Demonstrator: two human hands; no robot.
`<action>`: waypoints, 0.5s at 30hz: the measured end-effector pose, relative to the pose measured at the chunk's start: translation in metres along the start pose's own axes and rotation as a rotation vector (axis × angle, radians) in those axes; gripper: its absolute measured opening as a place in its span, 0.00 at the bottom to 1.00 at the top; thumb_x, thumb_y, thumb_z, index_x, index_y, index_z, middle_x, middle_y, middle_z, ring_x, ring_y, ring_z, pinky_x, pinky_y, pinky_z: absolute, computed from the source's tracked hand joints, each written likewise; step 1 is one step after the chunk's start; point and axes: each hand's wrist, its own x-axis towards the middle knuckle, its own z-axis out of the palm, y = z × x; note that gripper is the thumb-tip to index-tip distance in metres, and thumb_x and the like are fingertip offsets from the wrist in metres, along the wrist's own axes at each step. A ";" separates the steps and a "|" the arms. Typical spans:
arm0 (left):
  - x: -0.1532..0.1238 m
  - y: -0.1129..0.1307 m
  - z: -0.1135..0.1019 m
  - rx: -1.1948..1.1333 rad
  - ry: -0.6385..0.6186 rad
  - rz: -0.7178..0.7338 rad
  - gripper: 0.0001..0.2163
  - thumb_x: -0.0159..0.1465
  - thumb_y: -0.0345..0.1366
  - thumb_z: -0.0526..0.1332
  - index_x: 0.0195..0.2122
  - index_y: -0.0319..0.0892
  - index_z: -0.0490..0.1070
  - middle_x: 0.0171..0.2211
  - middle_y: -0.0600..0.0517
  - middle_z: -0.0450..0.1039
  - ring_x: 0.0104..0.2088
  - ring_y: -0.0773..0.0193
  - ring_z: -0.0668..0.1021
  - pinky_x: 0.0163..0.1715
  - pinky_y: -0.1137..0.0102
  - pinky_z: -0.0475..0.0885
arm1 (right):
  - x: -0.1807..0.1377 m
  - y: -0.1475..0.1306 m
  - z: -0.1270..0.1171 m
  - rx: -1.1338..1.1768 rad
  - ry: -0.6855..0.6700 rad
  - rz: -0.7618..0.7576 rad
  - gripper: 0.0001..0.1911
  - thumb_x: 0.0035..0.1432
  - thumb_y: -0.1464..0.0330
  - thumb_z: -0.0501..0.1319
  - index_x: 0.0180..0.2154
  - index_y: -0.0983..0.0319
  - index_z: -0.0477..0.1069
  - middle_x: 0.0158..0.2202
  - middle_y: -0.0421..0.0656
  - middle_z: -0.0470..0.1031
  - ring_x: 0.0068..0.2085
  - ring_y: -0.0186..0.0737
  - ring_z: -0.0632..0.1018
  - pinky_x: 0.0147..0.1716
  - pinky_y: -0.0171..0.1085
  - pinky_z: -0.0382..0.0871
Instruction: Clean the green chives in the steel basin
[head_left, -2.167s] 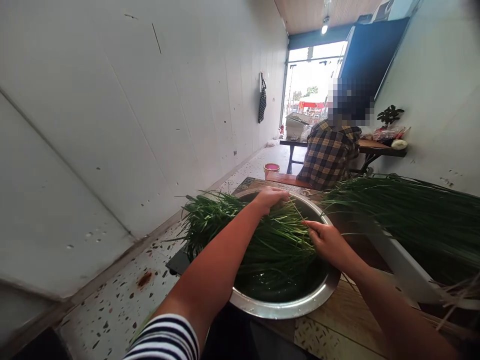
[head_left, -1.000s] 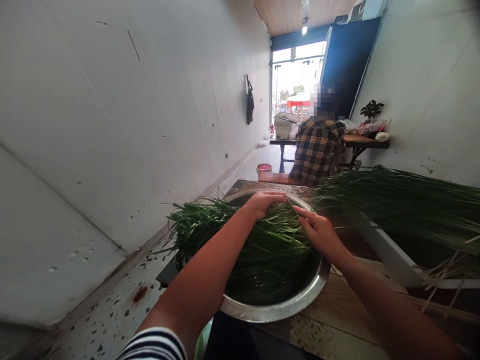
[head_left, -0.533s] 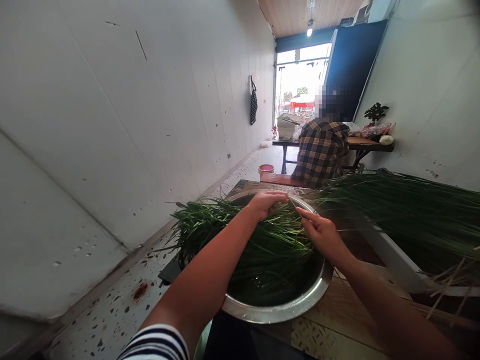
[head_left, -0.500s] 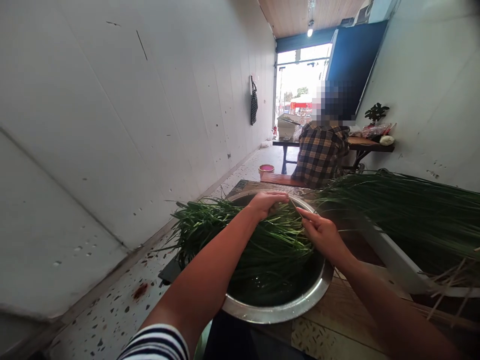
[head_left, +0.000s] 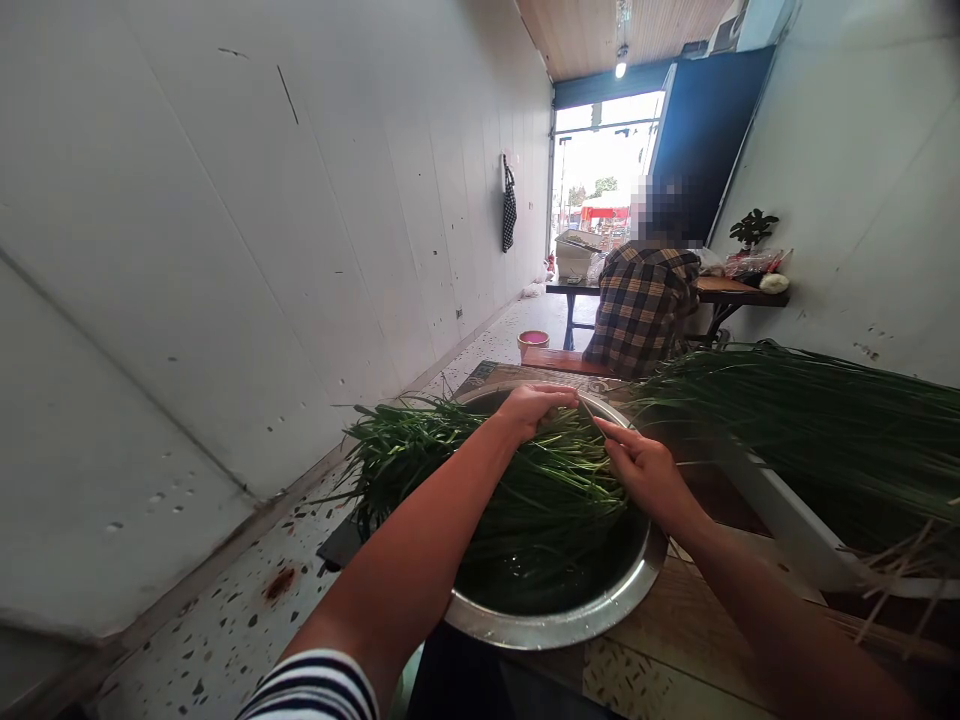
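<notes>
Above a wide steel basin (head_left: 529,632), my left hand (head_left: 535,408) is closed, pinching one end of a thin, pale stalk of garlic chives (head_left: 589,409). The stalk's other end lies between the thumb and forefinger of my right hand (head_left: 643,467). Under both hands a heap of long green chives (head_left: 551,470) fills much of the basin. Its leaf tips (head_left: 401,435) hang over the left rim, and the pale stem ends point right. Parts of my left fingers are hidden behind the back of that hand.
More long chives (head_left: 817,420) lie in a white-edged tray (head_left: 787,505) at the right. Farther off, a person in a plaid shirt (head_left: 641,305) sits with their back to me at a dark table (head_left: 750,295). A pink-topped bucket (head_left: 533,340) stands on the floor.
Both hands keep nearly the same place and grip on the stalk. The view has shifted very slightly, and the seated person's head sits a little lower.
</notes>
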 end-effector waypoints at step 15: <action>0.002 -0.005 0.001 0.058 0.006 0.103 0.17 0.39 0.34 0.72 0.31 0.34 0.78 0.26 0.48 0.76 0.18 0.78 0.63 0.18 0.76 0.50 | 0.001 0.003 0.002 0.005 0.016 -0.001 0.24 0.56 0.63 0.51 0.49 0.68 0.72 0.22 0.41 0.72 0.20 0.33 0.66 0.20 0.34 0.59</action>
